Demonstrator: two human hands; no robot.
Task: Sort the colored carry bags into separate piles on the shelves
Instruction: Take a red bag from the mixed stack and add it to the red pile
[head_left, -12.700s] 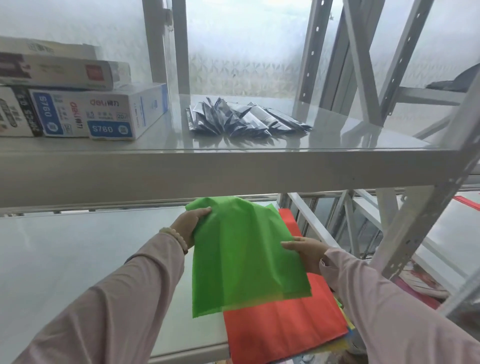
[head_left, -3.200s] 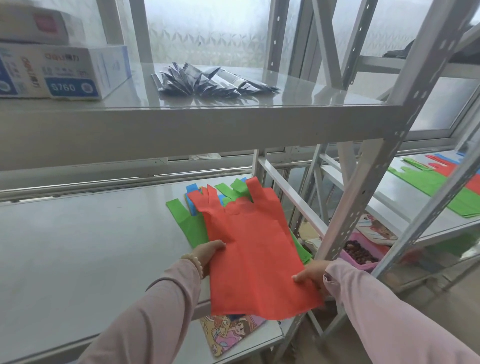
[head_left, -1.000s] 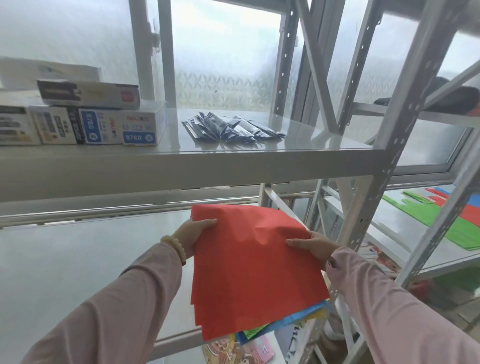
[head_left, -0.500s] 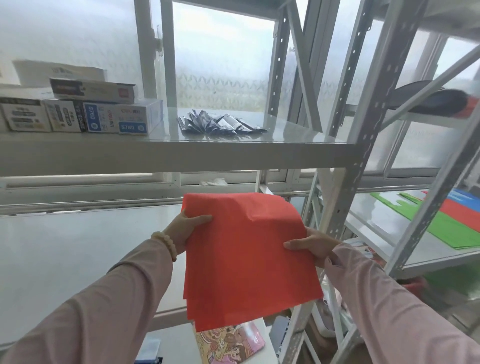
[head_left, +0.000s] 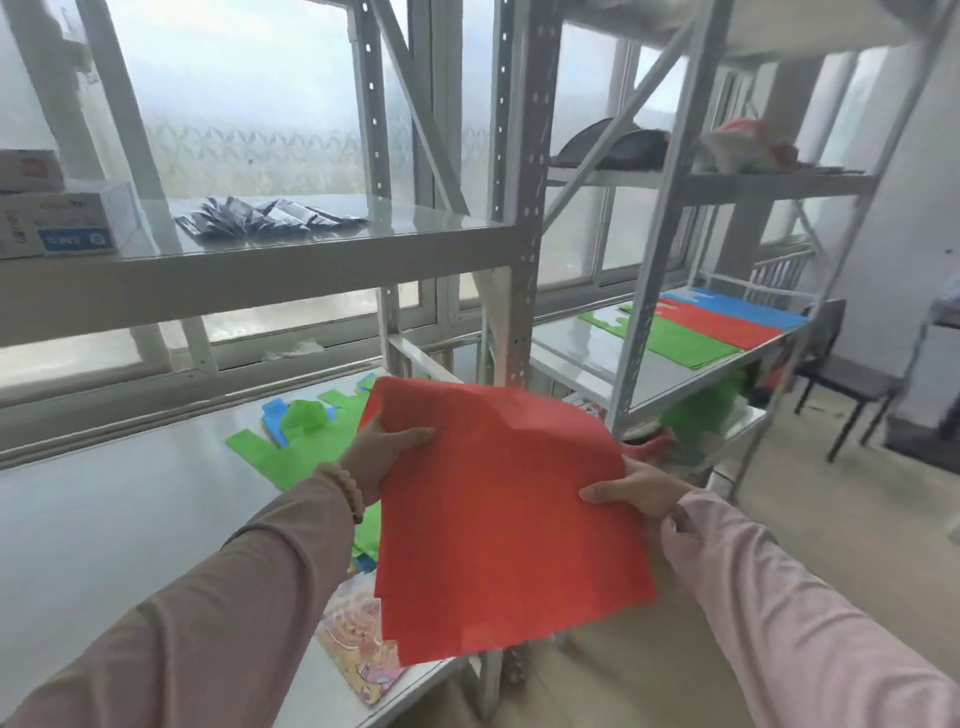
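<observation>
Red bag (head_left: 498, 519) is dead centre of view, held in the air off the near shelf (head_left: 130, 519), face toward the camera. Long axis runs 12 to 6, leaning a little toward 5. Zigzag-cut edge points to 6; the 12 o'clock end bends over away from the camera, so what's at that end is hidden. Plain flat red, one crease near the top, stepped lower-left corner showing more than one layer.

Left hand (head_left: 384, 452): pinches the bag's 10 o'clock edge, thumb on the front face, fingers behind. Right hand (head_left: 639, 491): pinches the 3 o'clock edge, thumb on front, rest curled behind.

Edges and room:
- Rack upright (head_left: 524, 208) at 12, just behind the bag's top edge, between the near shelf and the right-hand shelf (head_left: 582, 353).
- Near shelf: mixed green bags (head_left: 291, 441) and a blue bag (head_left: 272, 415) at 10, partly under the red bag; a cartoon-print bag (head_left: 358, 660) at 7 overhangs the front edge. Bare surface from 8 to 9.
- Right-hand shelf at 2: green pile (head_left: 670, 338), red pile (head_left: 727, 325), blue pile (head_left: 737, 304) side by side, edges touching; bare strip on its 9 o'clock side.
- Open floor at 4 to 5; chair (head_left: 841, 374) at 3.
- Upper shelf (head_left: 260, 260) at 11 carries foil packets (head_left: 270, 218) and boxes (head_left: 67, 223).
</observation>
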